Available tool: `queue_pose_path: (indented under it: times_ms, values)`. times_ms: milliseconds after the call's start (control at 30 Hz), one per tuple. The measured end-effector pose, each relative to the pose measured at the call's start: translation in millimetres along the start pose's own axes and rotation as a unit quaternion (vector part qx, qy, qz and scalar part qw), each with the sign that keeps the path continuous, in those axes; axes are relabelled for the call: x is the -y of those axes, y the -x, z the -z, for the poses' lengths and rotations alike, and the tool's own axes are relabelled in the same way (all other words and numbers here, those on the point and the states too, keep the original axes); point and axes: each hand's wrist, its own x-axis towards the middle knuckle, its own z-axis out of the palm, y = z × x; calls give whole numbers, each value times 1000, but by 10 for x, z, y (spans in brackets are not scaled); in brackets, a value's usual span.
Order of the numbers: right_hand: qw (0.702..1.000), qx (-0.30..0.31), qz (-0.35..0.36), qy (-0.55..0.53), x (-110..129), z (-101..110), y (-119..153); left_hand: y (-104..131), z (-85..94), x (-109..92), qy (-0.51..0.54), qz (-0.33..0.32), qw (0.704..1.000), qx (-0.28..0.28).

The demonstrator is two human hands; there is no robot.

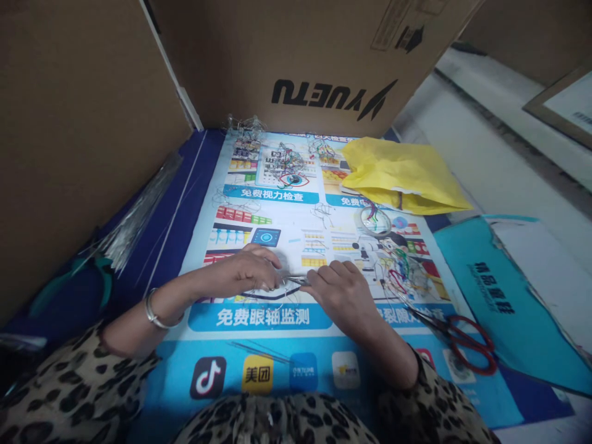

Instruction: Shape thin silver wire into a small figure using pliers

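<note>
Near the middle of the printed poster, my left hand (252, 271) and my right hand (340, 293) are close together. My right fist is wrapped round a slim silver metal tool (298, 280) whose narrow end points left; its handle is hidden in the palm. The fingertips of my left hand are pinched at the end of this tool, on what looks like thin silver wire (272, 303). Fine strands curve below these fingers. Right of my right hand lies a tangle of coloured thin wires (402, 265), beside red-handled scissors (467, 345).
Cardboard walls (296, 55) stand behind and left. A yellow bag (402, 172), a tape roll (375, 221) and another wire tangle (287, 160) lie farther back. Left are a bundle of straight silver wires (143, 209) and a teal-handled tool (105, 277). A teal cardboard piece (499, 290) lies right.
</note>
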Motion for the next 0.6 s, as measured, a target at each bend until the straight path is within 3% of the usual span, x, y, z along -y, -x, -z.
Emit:
queue_pose_path:
  times_ms: [133,400,600]
  values:
    - [1000,-4,0,3,-5,-15,3,-1,10,10,6,8,1000,11]
    - [1000,-15,0,1,-20,-25,0,10,0,48,76,14,997,-23]
    - [1000,-17,-10,-5,-23,-39,6,28,-57,57,141,74,984,-76]
